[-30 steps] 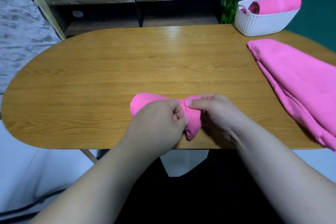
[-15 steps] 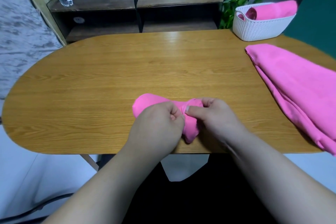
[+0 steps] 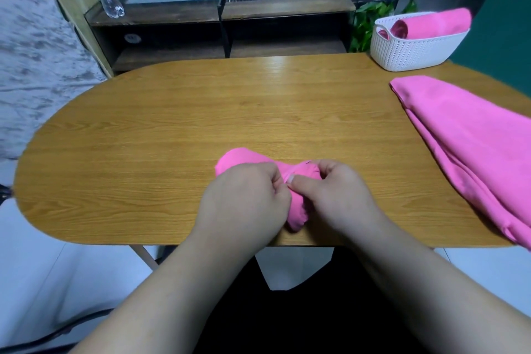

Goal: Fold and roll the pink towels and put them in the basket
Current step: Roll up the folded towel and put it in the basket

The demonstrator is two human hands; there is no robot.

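The rolled pink towel (image 3: pixel 241 158) lies at the near edge of the wooden desk (image 3: pixel 172 135), straight in front of the person, and both hands are on it. The left hand (image 3: pixel 244 204) covers its middle with fingers curled, its grip closed on the cloth. The right hand (image 3: pixel 336 195) clamps the right end of the same roll, thumb pressed against the left hand's fingers, so a small fold of pink shows between them. The roll's left end pokes out beyond the left hand's knuckles. Farther right, a flat folded pink towel (image 3: pixel 471 146) lies across the desk's right side. At the far right corner stands a white woven basket (image 3: pixel 413 49) with another rolled towel (image 3: pixel 431 24) lying inside it.
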